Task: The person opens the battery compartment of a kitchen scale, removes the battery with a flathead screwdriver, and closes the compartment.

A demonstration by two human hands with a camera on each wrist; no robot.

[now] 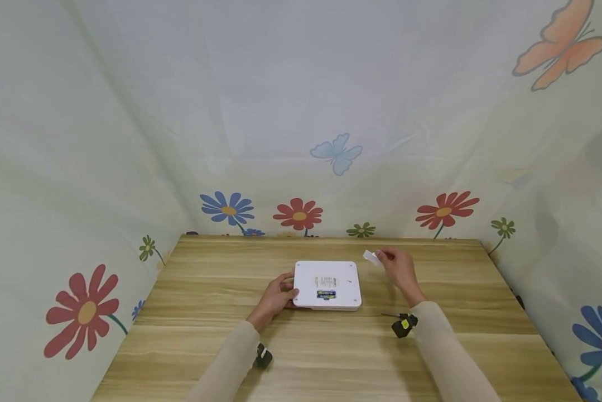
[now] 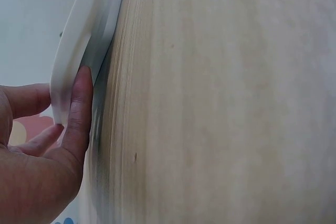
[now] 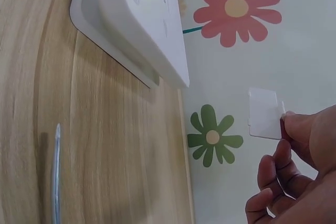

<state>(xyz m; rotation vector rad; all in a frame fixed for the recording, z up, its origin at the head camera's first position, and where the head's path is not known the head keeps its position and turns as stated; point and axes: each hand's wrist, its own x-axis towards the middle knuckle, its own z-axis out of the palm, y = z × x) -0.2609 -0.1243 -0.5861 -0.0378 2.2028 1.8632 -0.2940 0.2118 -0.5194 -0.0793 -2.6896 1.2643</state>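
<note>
White Plastic Device With Bared Batteries, Its Small Cover Pinched Apart

A white plastic device (image 1: 308, 279), a flat slab with rounded corners and a smooth, faintly glossy finish, lies on the wood-grain tabletop (image 1: 205, 290) between the person's hands. Small round spots mark its corners, and a pale printed label (image 1: 327, 281) sits near the middle of the upward face. Just below the label, a rectangular recess stands uncovered, filled by cylindrical batteries (image 1: 326, 294) in shiny blue and yellow-green wrapping.

The left hand (image 1: 275, 293) grips the device by its left edge, digits on either side of the smooth, curved rim. The right hand (image 1: 398, 268) pinches a thin, white battery cover (image 3: 265, 114) between thumb and forefinger, its other fingers bent; the cover is a near-rectangular plate with small tabs along its edges, held up to the right of the device and apart from it.

Nearer the right wrist shows a slim metal rod (image 3: 56, 177) with a narrowed tip. Behind the tabletop hangs a softly creased backdrop (image 1: 280, 84) printed with flowers and butterflies.
</note>
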